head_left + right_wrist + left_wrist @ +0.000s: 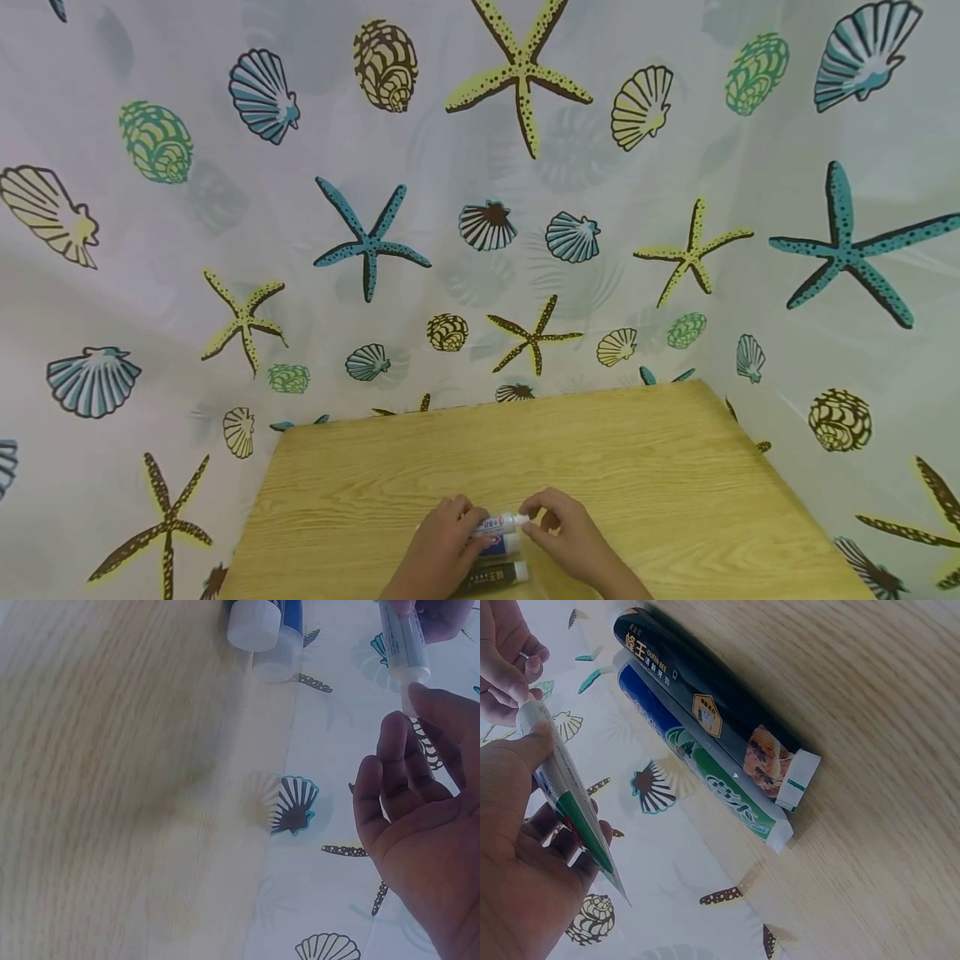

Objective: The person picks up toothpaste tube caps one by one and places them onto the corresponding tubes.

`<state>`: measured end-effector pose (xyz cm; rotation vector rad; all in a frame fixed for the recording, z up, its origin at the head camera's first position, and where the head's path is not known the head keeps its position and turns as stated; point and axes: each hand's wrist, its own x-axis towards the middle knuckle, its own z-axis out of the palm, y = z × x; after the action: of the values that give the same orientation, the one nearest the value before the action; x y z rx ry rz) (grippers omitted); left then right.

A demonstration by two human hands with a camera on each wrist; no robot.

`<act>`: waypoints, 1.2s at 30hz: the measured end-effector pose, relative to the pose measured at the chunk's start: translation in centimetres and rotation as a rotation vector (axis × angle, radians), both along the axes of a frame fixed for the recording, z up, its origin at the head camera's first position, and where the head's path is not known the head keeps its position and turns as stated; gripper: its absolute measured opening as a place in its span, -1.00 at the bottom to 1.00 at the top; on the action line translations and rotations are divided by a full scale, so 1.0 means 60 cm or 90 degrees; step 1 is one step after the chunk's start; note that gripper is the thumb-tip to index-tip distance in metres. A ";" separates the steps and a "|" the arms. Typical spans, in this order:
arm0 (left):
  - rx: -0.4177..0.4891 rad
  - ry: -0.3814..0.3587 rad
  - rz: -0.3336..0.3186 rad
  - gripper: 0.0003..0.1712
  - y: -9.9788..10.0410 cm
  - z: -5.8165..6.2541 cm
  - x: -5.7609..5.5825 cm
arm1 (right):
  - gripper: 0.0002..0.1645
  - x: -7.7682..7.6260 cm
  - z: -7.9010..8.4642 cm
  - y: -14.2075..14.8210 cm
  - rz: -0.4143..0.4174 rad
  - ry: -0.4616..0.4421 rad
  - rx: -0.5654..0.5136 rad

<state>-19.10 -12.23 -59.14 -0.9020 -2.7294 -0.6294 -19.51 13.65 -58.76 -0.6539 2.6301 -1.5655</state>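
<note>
My left hand (442, 546) grips a slim white toothpaste tube (564, 776) with green and red print, its thumb lying along the tube near the cap end. At that end, my right hand (576, 540) pinches the small white cap (409, 699) between thumb and fingertips. Whether the cap is loose on the neck cannot be told. Two more toothpaste tubes lie side by side on the table below the held one. One is blue, white and green (705, 761); the other is black (694, 686) with gold lettering and a brown picture. Both have white caps.
The light wood-grain table (675, 467) reaches back to a white curtain (450, 375) printed with starfish and shells, which also stands along the left and right sides. The two lying tubes are close to my left forearm.
</note>
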 end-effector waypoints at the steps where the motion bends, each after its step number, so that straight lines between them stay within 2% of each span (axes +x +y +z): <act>1: 0.000 0.003 0.000 -0.73 0.001 0.000 0.000 | -0.83 0.000 0.000 0.001 0.002 -0.003 -0.003; 6: 0.011 0.023 -0.007 -0.74 0.004 -0.001 0.000 | -0.81 -0.002 -0.003 0.004 0.007 -0.037 -0.012; 13: 0.012 0.035 -0.020 -0.73 0.010 -0.002 -0.002 | -0.65 -0.005 -0.008 0.006 -0.006 -0.097 -0.028; 18: 0.013 0.030 -0.030 -0.74 0.014 -0.003 -0.002 | -0.59 -0.001 -0.008 0.008 -0.009 -0.122 -0.037; 24: 0.006 -0.003 -0.020 -0.73 0.018 -0.005 -0.003 | -0.53 0.001 -0.009 0.010 -0.034 -0.141 -0.057; 30: 0.002 -0.004 -0.017 -0.73 0.019 -0.002 -0.001 | -0.62 0.011 -0.009 0.013 -0.074 -0.133 -0.086; 36: 0.005 -0.012 -0.015 -0.74 0.018 0.002 0.002 | -0.75 0.018 -0.009 0.019 -0.061 -0.113 -0.112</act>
<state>-18.98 -11.18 -59.03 -0.9328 -2.7345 -0.6548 -18.43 14.79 -59.32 -0.3770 2.4492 -1.8056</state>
